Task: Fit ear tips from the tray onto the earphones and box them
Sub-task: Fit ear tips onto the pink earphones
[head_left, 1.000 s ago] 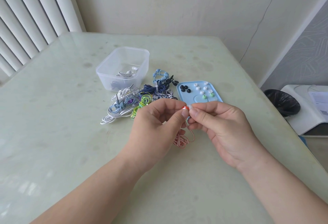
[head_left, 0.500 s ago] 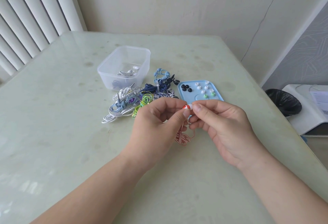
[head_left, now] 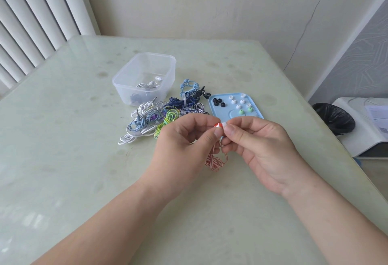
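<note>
above the table, left hand pinching red earbud, right hand pinching white ear tip

The person's 2 forearms are bare, each uncovered from the wrist back to the lower edge of the view. The left forearm is broad behind the left hand and narrows a little at the wrist. The right forearm, behind the right hand, tapers the same way, with faint creases across the wrist. Both hands look smooth, with rounded fingertips and soft knuckles. The left thumbnail and the right thumbnail, at the front of each hand, are cut short and have a plain natural sheen. Fine lines cross the finger joints of the right hand.
</note>
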A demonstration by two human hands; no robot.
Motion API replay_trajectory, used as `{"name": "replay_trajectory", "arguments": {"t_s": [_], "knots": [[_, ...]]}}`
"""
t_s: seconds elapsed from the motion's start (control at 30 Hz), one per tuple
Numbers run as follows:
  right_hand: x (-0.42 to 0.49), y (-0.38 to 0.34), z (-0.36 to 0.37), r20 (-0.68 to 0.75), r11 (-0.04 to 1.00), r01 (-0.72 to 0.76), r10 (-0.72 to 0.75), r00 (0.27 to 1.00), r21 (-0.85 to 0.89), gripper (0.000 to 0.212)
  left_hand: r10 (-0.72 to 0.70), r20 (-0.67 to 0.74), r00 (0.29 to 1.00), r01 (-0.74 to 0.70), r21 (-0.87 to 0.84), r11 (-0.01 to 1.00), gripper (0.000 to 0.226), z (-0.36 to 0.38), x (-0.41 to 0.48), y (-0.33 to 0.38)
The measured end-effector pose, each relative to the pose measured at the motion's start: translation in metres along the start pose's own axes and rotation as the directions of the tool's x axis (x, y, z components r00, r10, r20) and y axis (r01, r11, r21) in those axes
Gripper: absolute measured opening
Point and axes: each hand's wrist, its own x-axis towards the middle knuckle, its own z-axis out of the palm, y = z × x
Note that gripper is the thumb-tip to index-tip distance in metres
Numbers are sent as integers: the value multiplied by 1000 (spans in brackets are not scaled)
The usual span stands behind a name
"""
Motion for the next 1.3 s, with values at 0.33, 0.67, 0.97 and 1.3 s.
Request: {"name": "replay_trajectory", "arguments": {"t_s": [0.33,0.67,0.97,1.3], "knots": [[0,4,-2,-26,994,56,-59,998,-96,13,11,17,1000,-12,53,999,4,-2,1,0],[0,8,-7,-27,951,189,-201,979,-243,22,-44,9,999,44,-32,999,6,-1,3,3],[2,3,-13,-69,892,200,-248,966,-405,24,-190,5,982,188,-143,972,23,-7,8,4],[15,21,-27,20,383,195,-414,910,-903,13,-280,86,956,293,-250,923,34,-9,9,8]]}}
